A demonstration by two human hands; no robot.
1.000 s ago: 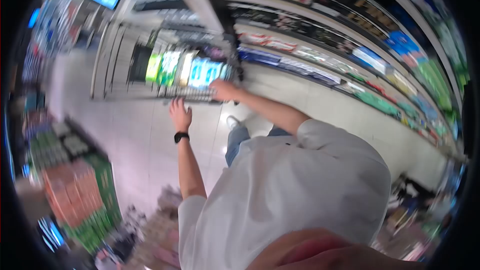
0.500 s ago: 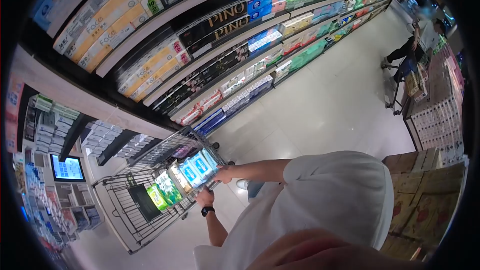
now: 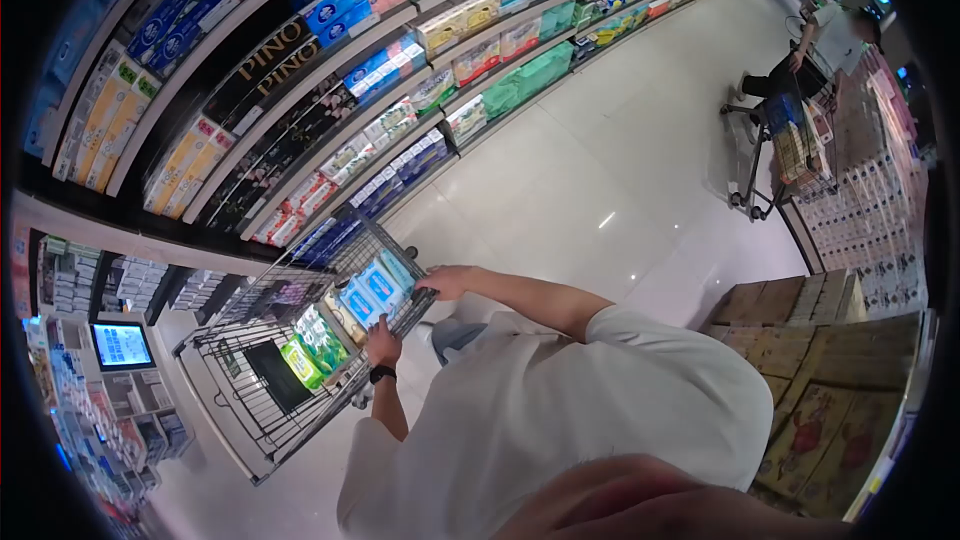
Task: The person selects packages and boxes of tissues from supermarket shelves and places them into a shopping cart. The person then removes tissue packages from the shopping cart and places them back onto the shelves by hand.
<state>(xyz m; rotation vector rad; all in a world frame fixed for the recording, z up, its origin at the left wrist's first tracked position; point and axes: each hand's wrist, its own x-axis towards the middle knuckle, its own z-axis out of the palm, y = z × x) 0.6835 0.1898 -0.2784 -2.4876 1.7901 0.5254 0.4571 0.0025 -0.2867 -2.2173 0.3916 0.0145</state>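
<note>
My left hand [image 3: 382,343], with a dark watch on its wrist, is closed on the shopping cart's handle near one end. Further up the same bar, my right hand [image 3: 446,282] is closed around the handle at the other end. Inside the wire shopping cart [image 3: 232,418] lie blue-and-white soft packs [image 3: 376,287] close to my hands. Beyond them sit a cream-coloured pack [image 3: 346,318], a green-and-white pack [image 3: 321,338] and a bright green pack [image 3: 299,364]. A dark panel [image 3: 276,377] lies across the cart's far part.
Long shelves [image 3: 400,100] of tissue packs run along one side. Cardboard boxes [image 3: 820,380] are stacked on the other. Another person [image 3: 800,65] stands by a loaded cart [image 3: 795,145] up the aisle. A lit screen [image 3: 122,345] stands beyond my cart.
The view has turned, and the shelves have shifted left. My cart and both hands appear further left and higher. The other person's cart has shifted left. Both hands stay on the handle.
</note>
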